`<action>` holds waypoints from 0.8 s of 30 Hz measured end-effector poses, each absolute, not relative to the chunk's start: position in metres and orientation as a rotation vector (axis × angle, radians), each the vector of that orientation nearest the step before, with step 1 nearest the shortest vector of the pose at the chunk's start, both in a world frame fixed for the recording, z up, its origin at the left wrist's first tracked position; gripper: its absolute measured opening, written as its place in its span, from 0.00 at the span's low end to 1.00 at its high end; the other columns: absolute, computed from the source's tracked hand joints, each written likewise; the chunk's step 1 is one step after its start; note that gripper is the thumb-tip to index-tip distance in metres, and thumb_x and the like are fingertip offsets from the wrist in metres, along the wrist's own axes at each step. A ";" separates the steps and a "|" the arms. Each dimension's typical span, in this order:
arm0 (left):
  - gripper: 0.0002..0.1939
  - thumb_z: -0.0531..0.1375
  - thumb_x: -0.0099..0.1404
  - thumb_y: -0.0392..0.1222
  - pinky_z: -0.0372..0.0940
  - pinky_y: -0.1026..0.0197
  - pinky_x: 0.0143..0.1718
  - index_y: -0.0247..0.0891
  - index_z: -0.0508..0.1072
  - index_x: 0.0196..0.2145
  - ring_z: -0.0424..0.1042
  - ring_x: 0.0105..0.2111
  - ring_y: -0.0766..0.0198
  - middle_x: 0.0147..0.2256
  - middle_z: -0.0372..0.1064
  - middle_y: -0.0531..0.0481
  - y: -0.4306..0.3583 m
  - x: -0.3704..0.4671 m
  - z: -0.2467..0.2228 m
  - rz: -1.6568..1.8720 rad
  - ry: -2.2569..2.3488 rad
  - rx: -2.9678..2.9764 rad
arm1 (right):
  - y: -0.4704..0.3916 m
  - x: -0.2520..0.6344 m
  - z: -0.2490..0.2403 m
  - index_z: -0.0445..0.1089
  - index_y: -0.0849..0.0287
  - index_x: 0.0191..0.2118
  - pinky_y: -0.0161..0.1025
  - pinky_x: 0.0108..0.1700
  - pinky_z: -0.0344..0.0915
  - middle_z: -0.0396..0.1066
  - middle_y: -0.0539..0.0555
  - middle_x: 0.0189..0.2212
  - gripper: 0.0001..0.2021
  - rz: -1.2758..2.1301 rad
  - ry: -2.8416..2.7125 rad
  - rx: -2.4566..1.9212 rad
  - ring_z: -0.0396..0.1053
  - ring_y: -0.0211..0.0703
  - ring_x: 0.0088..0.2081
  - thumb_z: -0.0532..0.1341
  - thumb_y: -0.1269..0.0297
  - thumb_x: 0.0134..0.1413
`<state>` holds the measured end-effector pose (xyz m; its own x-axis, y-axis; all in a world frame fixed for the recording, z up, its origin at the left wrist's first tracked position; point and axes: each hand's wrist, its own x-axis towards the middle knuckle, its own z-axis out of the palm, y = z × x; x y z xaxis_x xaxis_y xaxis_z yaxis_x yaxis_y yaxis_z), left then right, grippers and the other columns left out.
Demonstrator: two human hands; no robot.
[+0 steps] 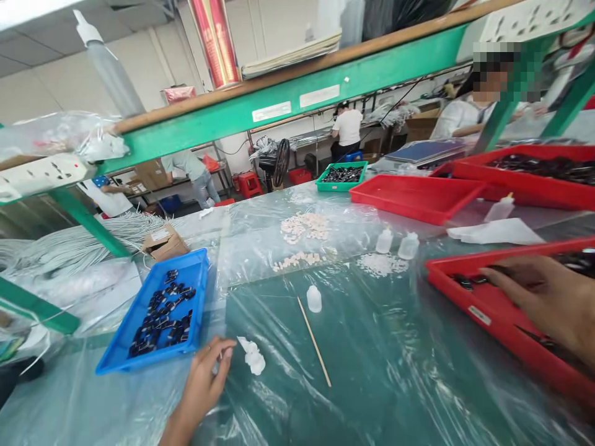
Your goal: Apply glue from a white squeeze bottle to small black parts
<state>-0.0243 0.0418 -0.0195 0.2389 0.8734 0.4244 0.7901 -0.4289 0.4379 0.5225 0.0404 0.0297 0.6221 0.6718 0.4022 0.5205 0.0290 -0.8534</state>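
My left hand [209,371] is at the lower left, thumb and fingers bent toward each other, beside a crumpled white tissue [253,357]; whether it pinches anything is too small to tell. Over the red tray [458,297] at the right, my right hand [543,294] reaches in among small black parts [469,282], its fingers curled around something dark that I cannot make out. A blue tray [202,303] holding many black parts [162,322] stands left of centre. Between the hands lie a wooden stick [315,342] and a small white bottle [314,299].
Small pale pieces [304,227], white bits [381,264] and two small bottles [383,240] are farther back. More red trays [413,198] and a green tray [341,186] stand behind. A green shelf frame [279,118] crosses above; people [348,127] work beyond.
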 end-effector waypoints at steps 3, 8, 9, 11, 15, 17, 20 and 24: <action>0.12 0.52 0.68 0.48 0.73 0.59 0.26 0.49 0.73 0.43 0.73 0.28 0.58 0.30 0.72 0.52 0.032 -0.011 -0.011 0.931 1.518 2.365 | 0.021 0.452 0.043 0.71 0.49 0.30 0.42 0.30 0.60 0.72 0.54 0.24 0.22 -0.013 -1.236 -1.626 0.68 0.44 0.23 0.56 0.35 0.42; 0.23 0.59 0.65 0.51 0.75 0.57 0.38 0.52 0.63 0.57 0.74 0.32 0.60 0.47 0.71 0.50 0.012 0.032 0.006 0.804 1.389 2.397 | 0.013 0.325 0.066 0.72 0.51 0.31 0.29 0.23 0.63 0.69 0.48 0.32 0.08 0.547 -1.836 -1.005 0.65 0.33 0.24 0.63 0.53 0.50; 0.27 0.61 0.64 0.52 0.75 0.57 0.39 0.52 0.61 0.59 0.75 0.34 0.59 0.50 0.70 0.49 0.009 0.041 0.007 0.797 1.375 2.403 | 0.014 0.308 0.069 0.72 0.51 0.32 0.28 0.26 0.64 0.67 0.48 0.33 0.06 0.640 -1.902 -0.932 0.66 0.33 0.27 0.64 0.57 0.51; 0.28 0.61 0.64 0.51 0.75 0.58 0.38 0.51 0.60 0.59 0.77 0.36 0.57 0.50 0.72 0.48 0.005 0.054 0.004 0.846 1.355 2.404 | 0.016 0.282 0.070 0.72 0.53 0.33 0.27 0.31 0.66 0.65 0.48 0.34 0.04 0.803 -1.961 -0.829 0.67 0.34 0.32 0.64 0.61 0.53; 0.11 0.58 0.67 0.46 0.75 0.63 0.34 0.51 0.71 0.47 0.79 0.34 0.58 0.38 0.79 0.53 0.002 0.063 -0.009 0.956 1.337 2.399 | 0.017 0.261 0.063 0.71 0.55 0.34 0.29 0.36 0.67 0.62 0.48 0.35 0.05 1.006 -1.946 -0.779 0.67 0.33 0.33 0.62 0.61 0.55; 0.09 0.57 0.68 0.45 0.75 0.63 0.36 0.51 0.72 0.45 0.80 0.33 0.58 0.36 0.79 0.54 0.000 0.061 -0.015 0.944 1.324 2.418 | 0.019 0.263 0.057 0.72 0.54 0.35 0.30 0.37 0.67 0.63 0.48 0.36 0.05 1.027 -1.956 -0.765 0.67 0.34 0.34 0.61 0.60 0.55; 0.09 0.55 0.69 0.45 0.73 0.62 0.38 0.51 0.72 0.45 0.79 0.32 0.59 0.35 0.78 0.53 -0.001 0.055 -0.020 0.843 1.331 2.406 | 0.034 0.286 0.044 0.71 0.48 0.39 0.30 0.33 0.65 0.65 0.47 0.37 0.07 0.965 -1.931 -0.882 0.66 0.34 0.32 0.62 0.58 0.53; 0.09 0.53 0.69 0.47 0.73 0.62 0.34 0.50 0.71 0.43 0.76 0.27 0.61 0.32 0.75 0.54 0.001 0.049 -0.026 0.750 1.481 2.272 | 0.075 0.342 0.015 0.66 0.46 0.48 0.35 0.31 0.62 0.66 0.50 0.38 0.15 0.818 -1.727 -1.233 0.61 0.38 0.29 0.58 0.56 0.54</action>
